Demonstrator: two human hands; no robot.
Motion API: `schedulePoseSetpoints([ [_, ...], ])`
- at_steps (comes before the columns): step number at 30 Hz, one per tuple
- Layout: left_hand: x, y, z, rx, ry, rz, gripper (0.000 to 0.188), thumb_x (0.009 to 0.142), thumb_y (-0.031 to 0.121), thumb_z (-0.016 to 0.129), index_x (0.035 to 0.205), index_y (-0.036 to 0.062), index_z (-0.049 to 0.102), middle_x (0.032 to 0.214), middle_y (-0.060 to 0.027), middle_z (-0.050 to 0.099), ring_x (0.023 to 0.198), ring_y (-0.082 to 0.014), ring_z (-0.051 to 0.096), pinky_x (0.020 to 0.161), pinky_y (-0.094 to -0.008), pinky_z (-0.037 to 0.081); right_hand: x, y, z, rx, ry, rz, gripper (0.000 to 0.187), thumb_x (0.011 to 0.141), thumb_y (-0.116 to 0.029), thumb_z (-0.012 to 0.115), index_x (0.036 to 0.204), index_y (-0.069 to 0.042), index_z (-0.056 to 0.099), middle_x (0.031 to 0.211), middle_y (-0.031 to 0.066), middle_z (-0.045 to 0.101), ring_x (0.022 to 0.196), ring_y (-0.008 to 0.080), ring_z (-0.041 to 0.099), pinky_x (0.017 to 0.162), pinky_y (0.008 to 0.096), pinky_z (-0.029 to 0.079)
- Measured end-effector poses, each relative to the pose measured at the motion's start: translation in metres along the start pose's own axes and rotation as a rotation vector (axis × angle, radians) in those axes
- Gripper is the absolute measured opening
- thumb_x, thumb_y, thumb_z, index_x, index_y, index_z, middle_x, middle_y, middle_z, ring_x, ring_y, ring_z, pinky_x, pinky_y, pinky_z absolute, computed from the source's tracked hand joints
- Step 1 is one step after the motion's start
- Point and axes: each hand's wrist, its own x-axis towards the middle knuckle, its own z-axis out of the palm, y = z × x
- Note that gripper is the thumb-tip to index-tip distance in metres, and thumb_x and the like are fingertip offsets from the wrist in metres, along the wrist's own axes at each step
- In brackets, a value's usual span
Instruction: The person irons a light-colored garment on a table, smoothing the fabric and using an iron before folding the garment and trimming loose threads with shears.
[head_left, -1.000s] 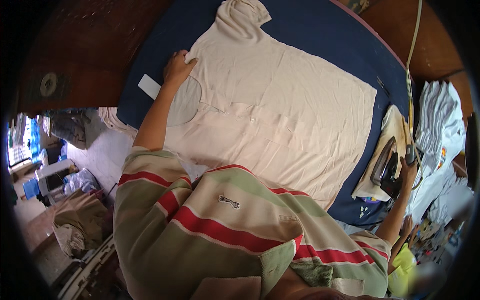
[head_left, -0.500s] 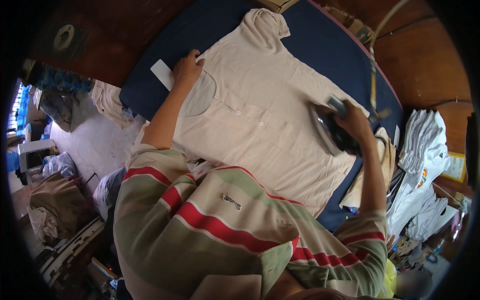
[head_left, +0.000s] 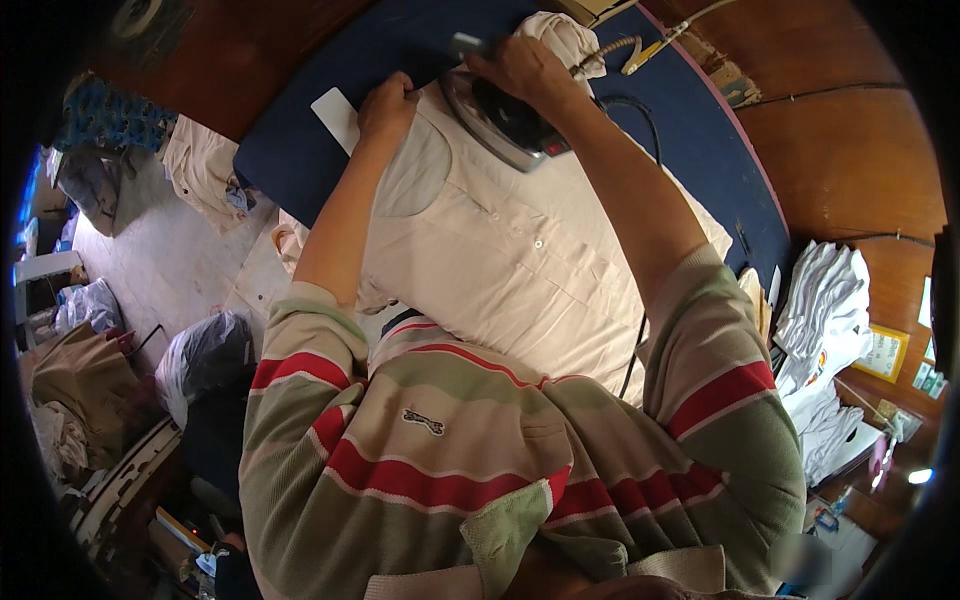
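Note:
A beige short-sleeved shirt (head_left: pixel 500 235) with a buttoned placket lies spread on a dark blue padded ironing table (head_left: pixel 290 145). My right hand (head_left: pixel 528 75) grips the handle of a clothes iron (head_left: pixel 492 125), whose soleplate is on the shirt's shoulder area near the far sleeve (head_left: pixel 560 38). Closed at the neckline's far-left edge, my left hand (head_left: pixel 388 108) holds the fabric there; its fingertips are partly hidden. Beside that wrist a flat white card-like piece (head_left: pixel 336 118) sticks out. The shirt's lower part is partly hidden by my right arm and body.
From the iron a dark cord (head_left: pixel 650 125) loops over the table. A brownish hose (head_left: pixel 615 48) hangs by the far sleeve. White folded garments (head_left: pixel 825 300) are stacked at the right, beside a wooden wall (head_left: pixel 840 150). Bags and cloth (head_left: pixel 205 360) lie on the floor at the left.
My right hand has carried the iron from the shirt's right side up and left to the far shoulder area. My left hand stays at the neckline, shifted slightly.

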Motion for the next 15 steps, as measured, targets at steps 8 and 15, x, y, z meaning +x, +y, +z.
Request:
schedulePoseSetpoints([
  [8,0.004,-0.011,0.005,-0.039,0.047,0.060,0.022,0.081,0.019,0.062,0.096,0.0032,0.060,0.092,-0.0165,0.065,0.089,-0.0312,0.063,0.077,-0.0367,0.048,0.000,-0.023,-0.011,0.206,-0.035,0.370,0.054,0.081,-0.052,0.054,0.085,0.000,0.067,0.082,0.0228,0.065,0.081,0.0363,0.064,0.075,0.0413,0.051],
  [15,0.005,-0.013,-0.002,-0.063,0.052,0.096,0.021,0.081,0.018,0.063,0.091,0.0006,0.059,0.086,-0.0159,0.065,0.084,-0.0290,0.063,0.073,-0.0354,0.047,0.001,-0.017,0.005,0.311,-0.022,0.249,0.052,0.080,-0.050,0.056,0.082,0.001,0.066,0.080,0.0231,0.064,0.079,0.0369,0.064,0.072,0.0425,0.050],
])
